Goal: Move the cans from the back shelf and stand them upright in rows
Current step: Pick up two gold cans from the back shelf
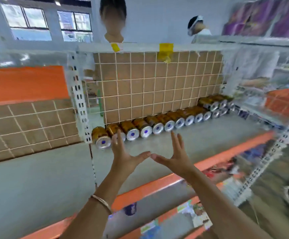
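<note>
Several brown cans (145, 128) with silver ends lie on their sides in a row along the back of the grey shelf (200, 135), against a brown panel behind a white wire grid (157, 87). At the far right the cans (214, 103) are stacked two high. My left hand (124, 152) and my right hand (173, 156) are stretched out over the shelf, fingers spread, thumbs almost touching. Both hold nothing. My left fingertips overlap the second can from the left; I cannot tell if they touch it.
An orange lip (209, 161) runs along the shelf's front edge, with lower shelves of packaged goods (199, 214) beneath. White slotted uprights (79, 100) stand at both ends. Two people (113, 19) stand behind the shelving. Purple packs (261, 16) sit top right.
</note>
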